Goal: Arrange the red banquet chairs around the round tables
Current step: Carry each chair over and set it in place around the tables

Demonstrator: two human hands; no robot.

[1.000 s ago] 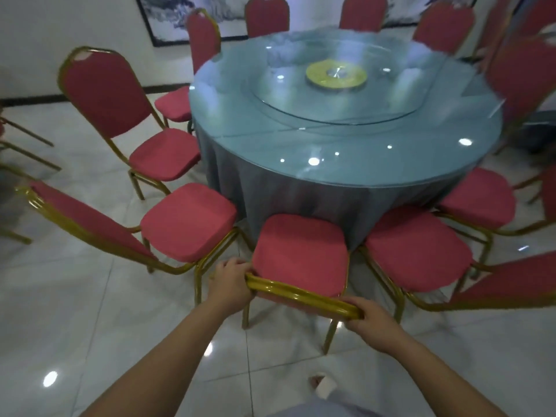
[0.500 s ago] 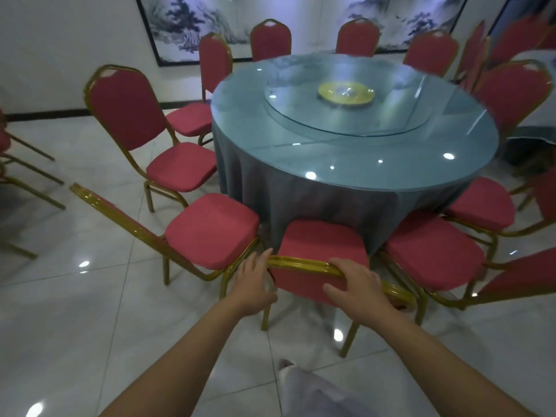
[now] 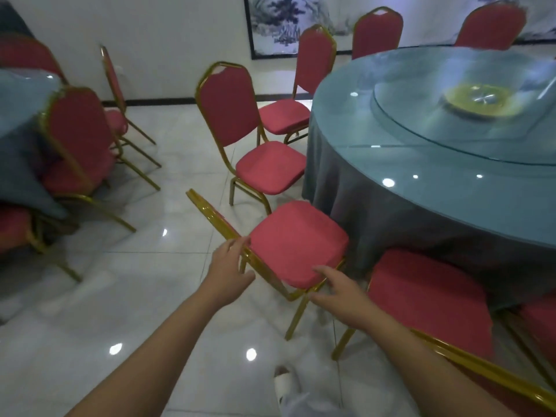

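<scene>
A red banquet chair (image 3: 298, 242) with a gold frame stands in front of me, its seat pushed against the cloth of the round glass-topped table (image 3: 391, 164). My left hand (image 3: 228, 266) is open, its fingertips at the gold rail of the chair's back (image 3: 210, 212). Also open with fingers spread, my right hand (image 3: 337, 293) is at the seat's near right corner. A second red chair (image 3: 427, 296) stands to the right under my right forearm, its gold back rail (image 3: 481, 368) low in the view.
More red chairs (image 3: 270, 170) (image 3: 282, 115) ring the table on the left and at the back. Another cloth-covered table (image 3: 18, 115) with red chairs (image 3: 78, 139) stands at the left. Glossy tile floor (image 3: 135, 296) lies between. My foot (image 3: 282, 383) is at the bottom.
The view swung left. Both hands let go of the back rail of the chair now on the right and moved to the neighbouring chair on its left.
</scene>
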